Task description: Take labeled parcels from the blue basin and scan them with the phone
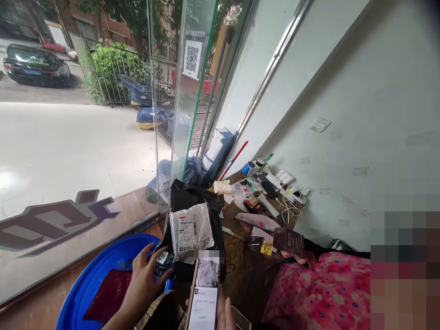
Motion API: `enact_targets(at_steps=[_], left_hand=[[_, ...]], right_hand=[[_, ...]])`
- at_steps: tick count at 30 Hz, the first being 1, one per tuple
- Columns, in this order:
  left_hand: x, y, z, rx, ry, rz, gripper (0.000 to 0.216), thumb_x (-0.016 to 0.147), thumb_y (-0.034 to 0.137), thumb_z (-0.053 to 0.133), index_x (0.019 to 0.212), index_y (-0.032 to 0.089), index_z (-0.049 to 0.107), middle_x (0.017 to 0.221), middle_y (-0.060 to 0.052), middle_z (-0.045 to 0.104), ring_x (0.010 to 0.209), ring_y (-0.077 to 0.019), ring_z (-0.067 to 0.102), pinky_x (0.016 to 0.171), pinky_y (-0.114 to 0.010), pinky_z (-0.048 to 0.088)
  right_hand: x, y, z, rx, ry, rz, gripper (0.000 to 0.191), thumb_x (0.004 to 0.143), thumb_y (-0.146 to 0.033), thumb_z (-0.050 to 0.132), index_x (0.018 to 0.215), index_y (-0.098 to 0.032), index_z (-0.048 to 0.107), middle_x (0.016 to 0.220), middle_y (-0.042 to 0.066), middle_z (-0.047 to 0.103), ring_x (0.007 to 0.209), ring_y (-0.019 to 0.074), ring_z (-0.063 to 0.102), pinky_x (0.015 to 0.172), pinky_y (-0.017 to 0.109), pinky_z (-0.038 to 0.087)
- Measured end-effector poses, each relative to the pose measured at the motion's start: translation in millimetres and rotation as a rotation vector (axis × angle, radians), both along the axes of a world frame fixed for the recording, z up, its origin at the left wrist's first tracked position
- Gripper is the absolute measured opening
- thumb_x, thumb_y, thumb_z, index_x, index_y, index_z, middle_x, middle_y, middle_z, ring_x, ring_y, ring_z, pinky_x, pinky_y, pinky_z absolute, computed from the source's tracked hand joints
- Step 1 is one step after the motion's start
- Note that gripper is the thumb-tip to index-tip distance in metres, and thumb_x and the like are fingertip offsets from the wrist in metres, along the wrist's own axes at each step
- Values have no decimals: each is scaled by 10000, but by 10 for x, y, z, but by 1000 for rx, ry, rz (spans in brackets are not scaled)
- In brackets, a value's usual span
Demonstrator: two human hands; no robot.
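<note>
Head view: beyond the fingertips stretches the big glass door [85, 137], and just past them, under the parcels, is the wooden table [240, 256]. Below the left fingers sits the blue tub [92, 275], with a dark red packet [110, 293] lying in it right under the palm. Ahead of both sets of fingers lies the black bag [192, 197], and on top of it the white parcel [190, 231], its label marked 3010. The left hand [140, 284] has its fingers spread apart, tips touching a small dark packet [163, 261] at the bag's near edge. The right hand [225, 311] is clamped on the phone [204, 293], screen lit, just short of the white parcel.
</note>
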State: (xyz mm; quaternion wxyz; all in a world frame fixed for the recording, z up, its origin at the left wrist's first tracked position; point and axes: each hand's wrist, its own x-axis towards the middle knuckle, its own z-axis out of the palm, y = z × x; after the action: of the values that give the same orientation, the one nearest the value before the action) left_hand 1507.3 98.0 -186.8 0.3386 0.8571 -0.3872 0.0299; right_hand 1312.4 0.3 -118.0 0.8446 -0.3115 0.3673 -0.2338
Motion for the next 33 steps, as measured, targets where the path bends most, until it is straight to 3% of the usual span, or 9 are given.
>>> enact_targets(at_steps=[3,5,7,10,15,18,22,27,33], left_hand=[[93,-568,153,24,-141,-131,437,813,281,646,1243,353,625,1440,-128,424,1316,-393,386,1067,-679,331],[175,-814,268,15,-135,-128,472,786,209,647,1248,299,626,1439,-157,411,1300,-407,380,1055,-680,338],[244,-889,341,-24,-99,-119,489,778,186,638,1261,255,609,1427,-173,406,1279,-404,389,1049,-651,365],[273,-726,332,-101,-75,-118,414,849,220,554,1261,231,591,1400,-168,413,1270,-381,394,1048,-612,392],[127,-152,88,-166,55,43,327,910,307,435,1157,201,622,1258,-147,461,1175,-349,470,973,-598,469],[46,168,-76,-130,137,90,335,904,348,419,1121,219,639,1231,-128,457,1157,-337,489,970,-603,477],[39,482,-182,-109,167,104,353,889,381,416,1102,225,651,1219,-123,459,1168,-335,492,972,-603,480],[83,661,-125,-125,216,142,372,865,436,432,1068,234,671,1196,-115,475,1169,-332,510,971,-583,496],[84,647,-66,-144,192,125,352,881,419,430,1075,243,667,1209,-116,473,1186,-337,512,975,-581,494]], right_hand=[[-8,11,-11,68,-24,-75,688,635,-787,640,1090,-275,698,1045,93,739,934,340,688,832,540,548],[7,49,19,145,-54,-118,645,578,-755,714,1015,-281,731,999,79,755,867,330,705,797,510,559],[71,106,91,199,-93,-119,571,583,-707,751,971,-287,743,957,62,764,833,306,711,785,476,561],[257,182,244,216,-164,-100,517,596,-673,769,957,-304,742,911,42,768,838,271,705,802,423,547],[584,130,374,140,-166,0,617,533,-715,778,926,-242,740,915,75,765,810,268,695,800,435,546],[686,42,353,80,-216,18,616,607,-712,738,1006,-243,720,1017,82,757,899,280,696,851,451,534],[730,-1,398,36,-281,54,623,688,-706,681,1090,-231,699,1023,98,758,866,260,704,859,424,523],[732,29,552,29,-273,94,638,648,-706,715,1050,-210,717,995,91,764,855,240,700,817,369,529],[725,42,568,13,-262,127,686,660,-739,676,1054,-179,727,980,108,765,826,236,703,786,356,535]])
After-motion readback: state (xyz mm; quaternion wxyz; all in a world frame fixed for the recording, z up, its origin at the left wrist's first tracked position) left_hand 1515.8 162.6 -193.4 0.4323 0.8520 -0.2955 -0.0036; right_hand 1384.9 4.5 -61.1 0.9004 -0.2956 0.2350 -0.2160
